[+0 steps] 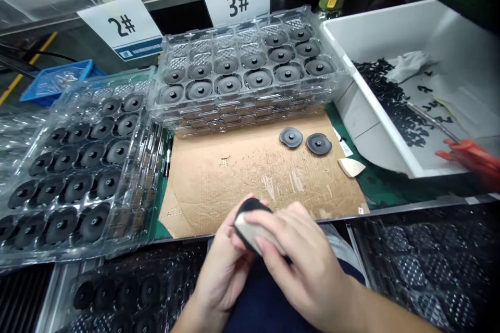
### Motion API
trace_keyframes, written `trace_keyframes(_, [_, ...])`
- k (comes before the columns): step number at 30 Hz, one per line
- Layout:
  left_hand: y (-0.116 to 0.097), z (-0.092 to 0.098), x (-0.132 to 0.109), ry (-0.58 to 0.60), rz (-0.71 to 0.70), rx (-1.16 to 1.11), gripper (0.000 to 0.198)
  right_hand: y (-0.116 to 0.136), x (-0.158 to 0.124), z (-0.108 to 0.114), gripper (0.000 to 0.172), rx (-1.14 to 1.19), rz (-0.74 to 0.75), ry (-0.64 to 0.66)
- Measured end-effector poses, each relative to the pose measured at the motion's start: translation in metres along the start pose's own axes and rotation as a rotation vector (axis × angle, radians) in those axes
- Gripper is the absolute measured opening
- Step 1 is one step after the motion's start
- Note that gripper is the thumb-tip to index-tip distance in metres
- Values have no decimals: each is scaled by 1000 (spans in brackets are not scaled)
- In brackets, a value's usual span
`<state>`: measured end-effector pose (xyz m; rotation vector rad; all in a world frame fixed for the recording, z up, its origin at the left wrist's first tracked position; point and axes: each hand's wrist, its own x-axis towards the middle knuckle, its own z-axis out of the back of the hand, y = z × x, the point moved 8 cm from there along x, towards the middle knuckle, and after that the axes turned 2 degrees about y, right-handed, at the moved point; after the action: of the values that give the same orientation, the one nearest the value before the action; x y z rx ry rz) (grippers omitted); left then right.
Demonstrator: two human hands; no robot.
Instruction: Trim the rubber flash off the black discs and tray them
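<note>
My left hand [221, 270] grips a black rubber disc [250, 209] at its edge, low in the view above my lap. My right hand [300, 265] holds a pale pad [253, 233], perhaps foam or cloth, pressed against the disc's face, and it hides most of that face. Two matching black discs [291, 137] lie on a cardboard sheet [250, 187] beyond my hands, out of reach of my fingers. A small cream triangular scrap [351, 167] rests at the sheet's right edge.
Stacked clear trays [242, 109] of black discs stand ahead, beside another tray [135, 218] at left, with more trays below. A white bin [375, 138] at right holds black scraps [390, 104], a white cloth [408, 66] and red-handled scissors [469, 156].
</note>
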<state>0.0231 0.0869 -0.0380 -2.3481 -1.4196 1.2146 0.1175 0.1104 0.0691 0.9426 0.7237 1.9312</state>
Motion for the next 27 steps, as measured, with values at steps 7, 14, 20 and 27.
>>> trace_keyframes(7, [-14,0,-12,-17,-61,-35,36,20,11,-9,26,-39,130,9])
trace_keyframes(14, [-33,0,-12,-4,-137,-3,38,29,21,-18,24,4,154,-13])
trace_keyframes(20, [-31,-2,-12,46,-33,-27,37,26,22,-7,24,26,166,85])
trace_keyframes(27, [-28,2,-12,35,-79,-54,44,11,1,6,27,-168,23,-31])
